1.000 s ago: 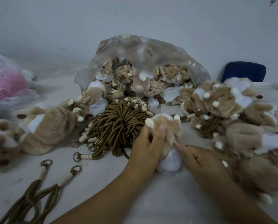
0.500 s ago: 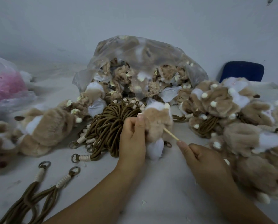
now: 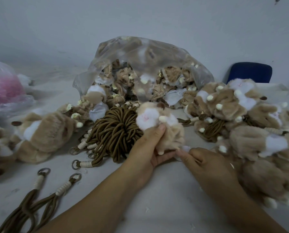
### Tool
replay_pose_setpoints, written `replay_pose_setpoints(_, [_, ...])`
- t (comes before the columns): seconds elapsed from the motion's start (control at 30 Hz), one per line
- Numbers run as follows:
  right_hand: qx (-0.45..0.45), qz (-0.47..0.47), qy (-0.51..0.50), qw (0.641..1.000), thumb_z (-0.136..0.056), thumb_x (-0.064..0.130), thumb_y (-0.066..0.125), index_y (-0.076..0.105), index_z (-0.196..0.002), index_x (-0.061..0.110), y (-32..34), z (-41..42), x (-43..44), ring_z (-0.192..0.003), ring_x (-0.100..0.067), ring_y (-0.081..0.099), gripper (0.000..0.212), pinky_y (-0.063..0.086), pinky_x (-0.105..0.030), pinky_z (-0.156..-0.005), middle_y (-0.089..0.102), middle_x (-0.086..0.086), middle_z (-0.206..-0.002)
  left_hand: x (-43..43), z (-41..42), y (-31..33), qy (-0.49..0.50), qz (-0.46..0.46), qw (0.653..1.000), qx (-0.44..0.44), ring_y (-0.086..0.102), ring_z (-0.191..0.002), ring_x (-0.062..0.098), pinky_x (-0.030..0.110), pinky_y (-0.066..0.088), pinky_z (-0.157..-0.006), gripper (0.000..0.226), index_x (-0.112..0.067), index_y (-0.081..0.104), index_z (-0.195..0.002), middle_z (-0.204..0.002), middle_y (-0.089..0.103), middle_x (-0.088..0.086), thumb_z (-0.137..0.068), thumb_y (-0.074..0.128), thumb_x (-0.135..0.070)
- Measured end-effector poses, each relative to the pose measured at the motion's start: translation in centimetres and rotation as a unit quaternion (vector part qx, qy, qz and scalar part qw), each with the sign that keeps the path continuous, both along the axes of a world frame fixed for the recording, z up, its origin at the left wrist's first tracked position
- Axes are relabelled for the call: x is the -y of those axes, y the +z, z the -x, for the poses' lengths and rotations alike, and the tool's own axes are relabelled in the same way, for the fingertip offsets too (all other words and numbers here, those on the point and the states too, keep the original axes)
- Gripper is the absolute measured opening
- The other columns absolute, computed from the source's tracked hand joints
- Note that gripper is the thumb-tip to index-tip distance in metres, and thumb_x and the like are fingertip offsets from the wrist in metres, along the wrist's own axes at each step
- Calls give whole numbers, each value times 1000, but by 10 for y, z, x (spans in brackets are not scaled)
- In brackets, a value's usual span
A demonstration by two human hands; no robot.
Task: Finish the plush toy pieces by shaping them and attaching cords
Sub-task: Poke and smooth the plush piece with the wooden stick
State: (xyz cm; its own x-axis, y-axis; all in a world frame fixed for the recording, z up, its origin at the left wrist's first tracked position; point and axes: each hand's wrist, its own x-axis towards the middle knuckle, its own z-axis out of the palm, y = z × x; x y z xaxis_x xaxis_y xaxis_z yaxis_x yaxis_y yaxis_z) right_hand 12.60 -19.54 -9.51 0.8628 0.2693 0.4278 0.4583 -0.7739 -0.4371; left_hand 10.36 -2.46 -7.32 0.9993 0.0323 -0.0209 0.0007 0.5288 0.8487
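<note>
Currently left hand [image 3: 150, 145] gripping plush hamster [image 3: 158, 125] mid-table, fingers curling round its body. Right hand [image 3: 200, 163] pinching white tuft [image 3: 186, 148] at its lower end. Cord bundle [image 3: 113, 130] crowding left, plush pile [image 3: 241, 115] crowding right; bare tabletop [image 3: 165, 199] lying between forearms.

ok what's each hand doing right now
Left hand: grips the plush toy.
Right hand: pinches the same toy's white lower tip.

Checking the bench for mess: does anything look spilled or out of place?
The clear bag lies open, plush pieces spilling from its mouth onto the table. White fluff scraps dot the table nearer the camera.
</note>
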Motion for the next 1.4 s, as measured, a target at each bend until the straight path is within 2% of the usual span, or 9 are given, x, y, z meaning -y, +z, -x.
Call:
replay_pose_setpoints(0.17, [-17, 35, -2, 999, -74, 77, 18, 43, -59, 17, 5, 6, -5, -58, -8, 49, 67, 35, -29, -56, 48, 2, -59, 1, -2, -1, 47, 73, 996, -3, 70, -106, 21, 37, 60, -82, 39, -17, 67, -116, -114, 74, 6, -84, 59, -38])
replay_pose_setpoints(0.33, [-27, -9, -23, 999, -76, 74, 23, 29, -56, 15, 6, 6, -4, -50, -8, 43, 63, 29, -34, -52, 47, 7, -57, -2, -2, 4, 69, 127, 989, 21, 67, -112, 12, 25, 57, -85, 39, -22, 62, -119, -119, 72, -1, -87, 54, -43])
replay_pose_setpoints(0.63, [-52, -125, -16, 991, -81, 79, 32, 51, -61, 18, 1, 3, -4, -49, -8, 51, 67, 40, -35, -49, 57, 3, -55, 2, 0, 1, 18, 160, 986, -30, 72, -102, 26, 34, 61, -72, 61, -9, 60, -127, -115, 72, 14, -77, 62, -43])
replay_pose_setpoints(0.77, [-67, -111, -19, 991, -73, 78, 32, 43, -61, 20, 2, 3, -4, -47, -12, 45, 60, 36, -34, -48, 42, 2, -48, -2, -1, 2, 97, -21, 993, -65, 75, -83, 22, 32, 61, -63, 52, -9, 71, -105, -93, 77, 11, -88, 55, -55])
replay_pose_setpoints(0.9, [-74, -125, -34, 989, -72, 80, 33, 37, -60, 17, 3, -1, 1, -38, -8, 40, 63, 32, -23, -43, 36, 2, -45, -8, 1, -3, 278, -362, 889, 41, 56, -64, 4, 19, 48, -56, 26, -23, 49, -83, -87, 60, -4, -92, 63, -44])
replay_pose_setpoints(1.0, [-62, -114, -34, 991, -72, 81, 31, 45, -57, 25, 3, 0, 1, -39, -5, 43, 60, 33, -21, -42, 41, 5, -45, -4, 5, -5, 368, -498, 760, 199, 47, -101, 1, 15, 43, -86, 18, -30, 49, -102, -116, 40, -12, -90, 63, -27])
replay_pose_setpoints(1.07, [-44, -91, -33, 994, -76, 80, 30, 48, -57, 33, 4, 0, 1, -43, -4, 45, 53, 32, -24, -43, 46, 9, -48, 0, 6, -8, 367, -555, 702, 255, 38, -127, 13, 30, 35, -105, 37, -17, 57, -124, -136, 40, -3, -90, 57, -31])
replay_pose_setpoints(1.23, [-18, -14, -29, 999, -75, 80, 22, 34, -59, 16, 1, -4, 3, -49, -9, 43, 67, 34, -33, -51, 50, 12, -64, -11, 4, -6, 266, -511, 799, 170, 30, -130, 0, 13, 26, -103, 43, -29, 52, -137, -132, 39, -26, -95, 60, -38])
replay_pose_setpoints(1.4, [-18, 33, -9, 999, -77, 78, 19, 32, -55, 21, 4, 1, 2, -53, -8, 42, 62, 39, -38, -56, 39, 2, -55, -11, 2, -6, 247, -506, 810, 164, 37, -115, 4, 9, 32, -87, 20, -39, 62, -109, -111, 34, -32, -91, 65, -30])
